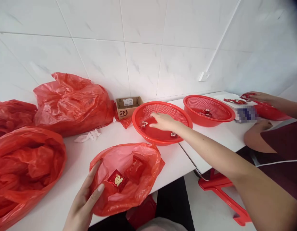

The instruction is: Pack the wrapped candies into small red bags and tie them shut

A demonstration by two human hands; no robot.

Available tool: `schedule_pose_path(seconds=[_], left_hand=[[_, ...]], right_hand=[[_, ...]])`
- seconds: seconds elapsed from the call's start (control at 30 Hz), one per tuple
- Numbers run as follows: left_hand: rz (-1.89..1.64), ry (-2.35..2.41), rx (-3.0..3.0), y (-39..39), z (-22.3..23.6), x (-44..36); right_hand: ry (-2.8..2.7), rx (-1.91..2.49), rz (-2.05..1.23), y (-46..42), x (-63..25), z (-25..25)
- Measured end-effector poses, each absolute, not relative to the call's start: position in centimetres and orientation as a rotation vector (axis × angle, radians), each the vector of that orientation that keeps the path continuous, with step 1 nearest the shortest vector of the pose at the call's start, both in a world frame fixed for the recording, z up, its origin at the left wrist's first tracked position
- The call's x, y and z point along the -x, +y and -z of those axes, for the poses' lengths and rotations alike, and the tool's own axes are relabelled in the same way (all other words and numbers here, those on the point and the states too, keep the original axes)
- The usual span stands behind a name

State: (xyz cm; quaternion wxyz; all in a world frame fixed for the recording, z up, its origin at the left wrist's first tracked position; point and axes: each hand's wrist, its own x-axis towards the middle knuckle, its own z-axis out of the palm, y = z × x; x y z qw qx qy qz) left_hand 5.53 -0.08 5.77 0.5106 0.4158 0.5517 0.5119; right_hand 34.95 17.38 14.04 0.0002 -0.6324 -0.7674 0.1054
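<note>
My left hand (82, 199) is closed on the near left rim of a red plastic bag (148, 189), with the thumb at the bag's mouth. Inside the open bag lies a shiny red packet with a gold character (118, 180). Another red packet (135, 167) lies deeper in, partly covered by the bag's film. My right hand (162, 122) reaches over a red perforated plastic basket (160, 106), fingers apart, and nothing shows between them. Small red-and-white packets (144, 124) lie in this basket, one by its left wall and another by its right wall.
A second red basket (196, 118) with packets stands to the right. Beyond it, a co-worker's hand (256, 96) holds a red packet. Large red bags (73, 106) fill the left. A small cardboard box (126, 112) and a crumpled tissue (88, 136) are near the wall.
</note>
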Motion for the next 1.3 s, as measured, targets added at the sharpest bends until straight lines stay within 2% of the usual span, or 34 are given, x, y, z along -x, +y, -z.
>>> schedule_pose_path(seconds=[0.13, 0.27, 0.43, 0.63, 0.77, 0.83, 1.03, 1.2, 1.3], left_hand=[[-1.246, 1.357, -1.011, -0.7, -5.5, -5.2], [-1.224, 1.336, -1.008, -0.7, -5.0, -5.0], [-1.214, 1.325, -0.957, -0.6, -5.3, -5.2], [-1.267, 1.348, -0.973, -0.1, -6.1, -6.1], [-1.274, 1.357, -1.02, -0.1, -5.7, -5.8], [-1.275, 1.365, -1.055, -0.4, -5.4, -5.4], [-1.276, 1.356, -0.997, -1.2, -5.1, -4.9], [-1.268, 1.348, -0.995, -1.0, -5.0, -4.7], [-1.249, 1.334, -0.979, -0.7, -4.9, -4.5]], right_hand=[[-2.477, 2.368, -0.617, 19.7, -39.7, -12.0], [-2.504, 2.405, -0.842, 19.6, -40.6, -10.2], [-2.488, 1.901, -0.968, 18.9, -38.3, -12.6], [-2.323, 1.054, -1.235, 16.1, -32.1, -15.4], [-2.363, 1.402, -0.656, 18.9, -30.1, -14.4], [-2.366, 1.595, -0.51, 21.1, -30.1, -13.6], [-2.422, 1.723, -0.666, 22.2, -32.0, -12.3], [-2.381, 1.589, -1.086, 22.2, -33.5, -13.8], [-2.378, 1.474, -1.206, 22.1, -32.9, -15.4]])
